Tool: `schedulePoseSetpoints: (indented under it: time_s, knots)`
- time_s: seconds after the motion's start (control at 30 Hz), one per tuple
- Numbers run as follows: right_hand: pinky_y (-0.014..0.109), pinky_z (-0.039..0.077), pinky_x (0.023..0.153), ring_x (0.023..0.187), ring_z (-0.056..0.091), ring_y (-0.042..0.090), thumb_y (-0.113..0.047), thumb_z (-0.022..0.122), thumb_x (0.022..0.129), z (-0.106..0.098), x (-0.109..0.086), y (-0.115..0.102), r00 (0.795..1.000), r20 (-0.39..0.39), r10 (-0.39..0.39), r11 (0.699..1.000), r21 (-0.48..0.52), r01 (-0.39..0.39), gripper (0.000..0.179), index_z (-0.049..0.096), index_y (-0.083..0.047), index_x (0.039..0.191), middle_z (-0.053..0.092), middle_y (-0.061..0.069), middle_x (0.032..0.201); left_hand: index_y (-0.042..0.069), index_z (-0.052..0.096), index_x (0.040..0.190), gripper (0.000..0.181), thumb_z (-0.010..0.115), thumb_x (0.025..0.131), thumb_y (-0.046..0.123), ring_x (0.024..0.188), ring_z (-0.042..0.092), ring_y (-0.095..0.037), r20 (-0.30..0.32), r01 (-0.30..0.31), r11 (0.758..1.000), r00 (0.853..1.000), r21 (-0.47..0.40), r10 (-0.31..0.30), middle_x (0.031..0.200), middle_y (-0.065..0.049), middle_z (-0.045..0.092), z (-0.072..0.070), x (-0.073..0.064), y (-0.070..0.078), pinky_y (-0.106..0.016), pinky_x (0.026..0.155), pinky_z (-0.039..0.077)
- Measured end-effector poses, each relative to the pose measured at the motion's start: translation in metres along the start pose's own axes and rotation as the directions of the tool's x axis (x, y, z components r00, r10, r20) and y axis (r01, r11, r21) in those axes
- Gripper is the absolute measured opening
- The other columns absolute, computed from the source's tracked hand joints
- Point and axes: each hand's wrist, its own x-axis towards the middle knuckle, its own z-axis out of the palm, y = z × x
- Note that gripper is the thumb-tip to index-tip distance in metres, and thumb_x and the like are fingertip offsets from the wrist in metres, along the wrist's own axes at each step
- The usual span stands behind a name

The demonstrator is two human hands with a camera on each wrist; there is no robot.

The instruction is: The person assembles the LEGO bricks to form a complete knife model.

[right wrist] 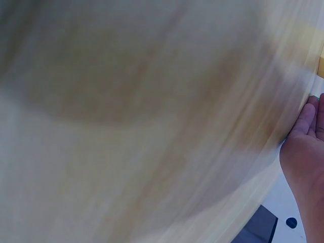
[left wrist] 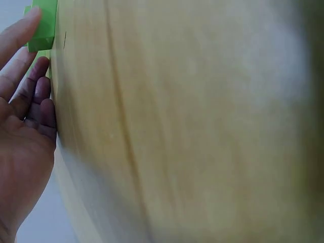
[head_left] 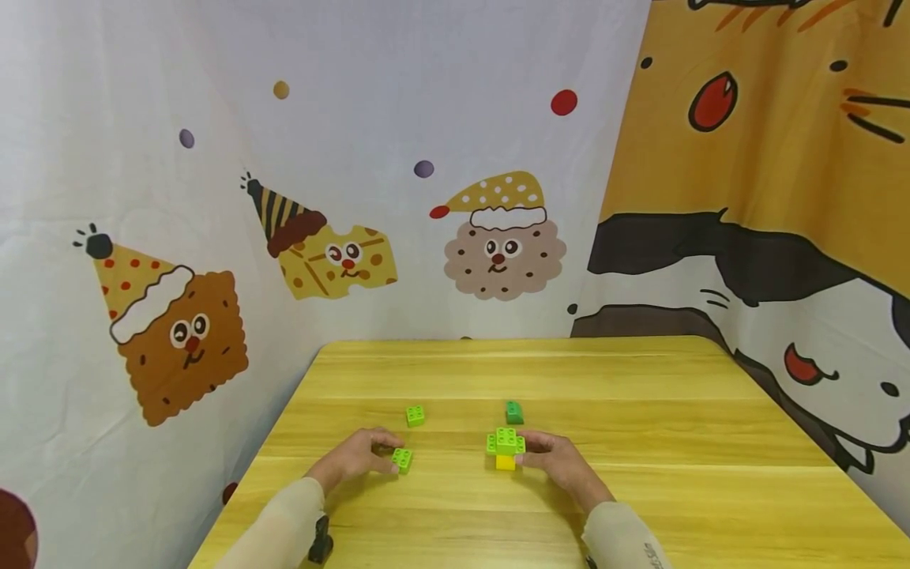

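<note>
In the head view, my left hand [head_left: 359, 456] pinches a lime green toy building brick [head_left: 402, 460] with thumb and index finger, low over the wooden table. The left wrist view shows the same brick [left wrist: 44, 25] at the fingertips, the other fingers bent beside it. Across from it, my right hand [head_left: 558, 458] grips the right side of a small stack of bricks, thumb in front and fingers behind. That stack has lime green bricks [head_left: 505, 437] on top of a yellow brick [head_left: 505, 462]. In the right wrist view only part of the right hand [right wrist: 309, 136] shows.
Behind the left hand lies another lime green brick [head_left: 415, 416]. A darker green brick with a rounded side [head_left: 514, 412] lies just beyond the stack. The wooden table [head_left: 640, 379] reaches back to a hanging cloth [head_left: 384, 95] printed with cartoon figures.
</note>
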Motion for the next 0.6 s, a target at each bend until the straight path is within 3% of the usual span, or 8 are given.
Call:
schedulePoseSetpoints:
  time_s: [0.2, 0.37, 0.6]
  knots:
    - [0.051, 0.044, 0.098, 0.109, 0.06, 0.025, -0.02, 0.079, 0.085, 0.0, 0.0, -0.001, 1.0, 0.003, -0.002, 1.0, 0.009, 0.002, 0.053, 0.062, -0.003, 0.132, 0.065, 0.009, 0.121, 0.008, 0.072, 0.117, 0.039, 0.084, 0.081, 0.016, 0.109, 0.058, -0.029, -0.027, -0.006, 1.0, 1.0, 0.028, 0.007, 0.117, -0.004, 0.063, 0.001, 0.001, 0.0, -0.049, 0.094, 0.047]
    - [0.051, 0.044, 0.098, 0.109, 0.06, 0.025, -0.018, 0.079, 0.086, 0.0, -0.001, 0.0, 1.0, 0.003, 0.001, 1.0, 0.015, -0.001, 0.052, 0.061, -0.002, 0.133, 0.065, 0.01, 0.121, 0.01, 0.07, 0.118, 0.04, 0.083, 0.082, 0.023, 0.105, 0.059, -0.023, -0.047, 0.031, 0.999, 0.998, 0.027, -0.03, 0.114, -0.002, 0.065, 0.001, 0.005, 0.003, -0.048, 0.093, 0.047]
    - [0.051, 0.044, 0.099, 0.111, 0.059, 0.027, -0.017, 0.079, 0.085, 0.001, -0.001, -0.001, 1.0, -0.016, 0.009, 1.0, 0.009, -0.009, 0.05, 0.063, -0.003, 0.131, 0.065, 0.01, 0.121, 0.01, 0.07, 0.119, 0.043, 0.081, 0.083, 0.032, 0.11, 0.059, -0.028, -0.093, 0.053, 0.998, 0.994, 0.04, -0.049, 0.115, -0.003, 0.066, -0.001, 0.012, 0.015, -0.052, 0.095, 0.046]
